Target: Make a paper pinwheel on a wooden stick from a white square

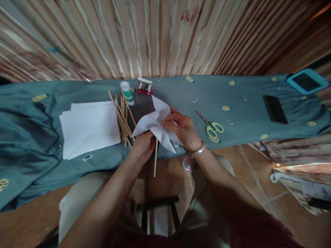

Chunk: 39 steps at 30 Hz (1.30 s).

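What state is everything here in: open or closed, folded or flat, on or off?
Paper pinwheel: folded, held by the left hand and right hand
Red box: open, contents showing
Scissors: apparently closed
White paper: flat, loosely stacked
Wooden sticks: loose pile
Glue stick: apparently capped
Phone: screen dark
Blue-framed device: screen dark

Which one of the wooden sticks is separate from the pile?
The stick under the white paper pinwheel, between the left hand and the right hand; the other sticks lie bunched beside the paper stack.
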Tool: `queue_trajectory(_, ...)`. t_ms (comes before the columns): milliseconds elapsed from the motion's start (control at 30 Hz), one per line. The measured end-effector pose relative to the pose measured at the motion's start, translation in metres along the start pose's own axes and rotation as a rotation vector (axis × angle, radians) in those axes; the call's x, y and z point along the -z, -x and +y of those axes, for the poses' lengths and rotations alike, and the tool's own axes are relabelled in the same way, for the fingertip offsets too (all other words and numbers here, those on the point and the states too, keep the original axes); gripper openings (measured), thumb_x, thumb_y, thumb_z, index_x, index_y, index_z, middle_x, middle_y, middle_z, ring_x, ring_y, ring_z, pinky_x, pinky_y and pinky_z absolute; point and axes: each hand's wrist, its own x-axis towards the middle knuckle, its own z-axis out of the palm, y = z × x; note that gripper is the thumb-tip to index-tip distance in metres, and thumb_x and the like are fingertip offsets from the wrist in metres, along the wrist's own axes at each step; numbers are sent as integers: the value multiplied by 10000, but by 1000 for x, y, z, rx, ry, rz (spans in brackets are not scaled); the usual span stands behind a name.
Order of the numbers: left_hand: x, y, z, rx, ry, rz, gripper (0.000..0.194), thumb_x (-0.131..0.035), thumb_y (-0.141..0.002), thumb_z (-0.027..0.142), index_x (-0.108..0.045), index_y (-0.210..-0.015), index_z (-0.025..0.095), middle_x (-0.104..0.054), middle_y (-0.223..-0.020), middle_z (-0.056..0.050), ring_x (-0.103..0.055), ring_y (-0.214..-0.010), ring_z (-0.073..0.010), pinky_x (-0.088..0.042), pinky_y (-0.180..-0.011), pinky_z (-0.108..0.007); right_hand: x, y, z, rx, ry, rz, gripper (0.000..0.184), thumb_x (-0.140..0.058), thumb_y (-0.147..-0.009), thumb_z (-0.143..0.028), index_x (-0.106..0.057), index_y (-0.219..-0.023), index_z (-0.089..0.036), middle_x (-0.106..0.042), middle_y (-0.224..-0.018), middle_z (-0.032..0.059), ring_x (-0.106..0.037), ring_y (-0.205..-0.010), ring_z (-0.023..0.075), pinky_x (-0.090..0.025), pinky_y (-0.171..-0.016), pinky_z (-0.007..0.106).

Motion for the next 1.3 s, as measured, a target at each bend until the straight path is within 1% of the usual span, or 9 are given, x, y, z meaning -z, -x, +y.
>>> queue_trajectory(133, 2, 1, 1, -35, -16, -16, 354, -712, -527, 41, -687, -860, 158, -735, -799, -3, -669, -932, -214, -506, -871, -319, 0, -2, 7, -66, -61, -6, 134, -740, -678, -295, -673, -640, -185, -666, -897, 22, -610, -868, 167, -479, -799, 312)
queue_trajectory(367, 13, 0, 8, -84, -55, -10, 168, -664, -561, 22, -659, -661, 157, -688, -676, -6, -666, -863, -178, -490, -846, -270, 13, -8, 10, -1, 49, 9, 79, -706, -718, -252, -694, -646, -222, -706, -845, 16, -507, -1254, 226, -335, -1064, 407)
queue_trajectory(533, 33, 0, 18, -149, -173, -11, 508, -666, -556, 23, -676, -1036, 189, -720, -1017, -28, -647, -993, -170, -454, -967, -289, 38, -10, 12, 102, 255, 82, 81, -674, -738, -257, -664, -671, -211, -716, -919, 43, -556, -1212, 248, -382, -1041, 446)
queue_trajectory(667, 46, 2, 25, -409, -636, -20, 591, -637, -682, 149, -556, -1253, 280, -534, -1394, -31, -480, -1300, -248, -413, -1074, -401, 58, -3, 17, 229, 749, 175, 53, -622, -754, -198, -651, -710, -192, -683, -1137, 99, -583, -1167, 262, -394, -1053, 469)
queue_trajectory(767, 46, 9, 30, -689, -1149, -61, 508, -582, -800, 223, -519, -1291, 337, -460, -1455, -4, -397, -1360, -238, -347, -1130, -449, 66, 2, 24, 267, 983, 161, 89, -586, -774, -172, -667, -736, -172, -682, -1147, 140, -598, -1137, 280, -423, -1039, 478)
queue_trajectory(833, 43, 14, 33, -835, -1387, -146, 369, -537, -857, 254, -580, -1220, 304, -526, -1387, -11, -385, -1357, -246, -318, -1136, -494, 69, 6, 29, 281, 1041, 126, 119, -571, -793, -174, -687, -767, -165, -684, -1152, 142, -612, -1115, 283, -437, -1035, 484)
queue_trajectory(967, 38, 20, 32, -862, -1599, -269, 261, -475, -920, 285, -641, -1120, 268, -639, -1244, -30, -456, -1291, -261, -326, -1098, -534, 75, 13, 31, 304, 1065, 89, 181, -546, -831, -193, -714, -892, -168, -679, -1182, 124, -620, -1114, 277, -448, -1038, 485)
queue_trajectory(1133, 41, 19, 25, -863, -1668, -288, 259, -456, -942, 282, -655, -1104, 243, -676, -1188, -40, -483, -1264, -268, -267, -1112, -569, 75, 26, 14, 323, 1040, 77, 249, -530, -859, -188, -686, -1050, -149, -663, -1204, 138, -599, -1152, 279, -436, -1047, 492)
queue_trajectory(1300, 43, 19, 24, -869, -1726, -320, 265, -461, -949, 274, -643, -1130, 207, -678, -1187, -56, -477, -1270, -279, -267, -1103, -579, 58, 39, -1, 319, 900, -188, 276, -608, -815, -170, -651, -1087, -182, -624, -1267, 111, -572, -1170, 269, -457, -1014, 479)
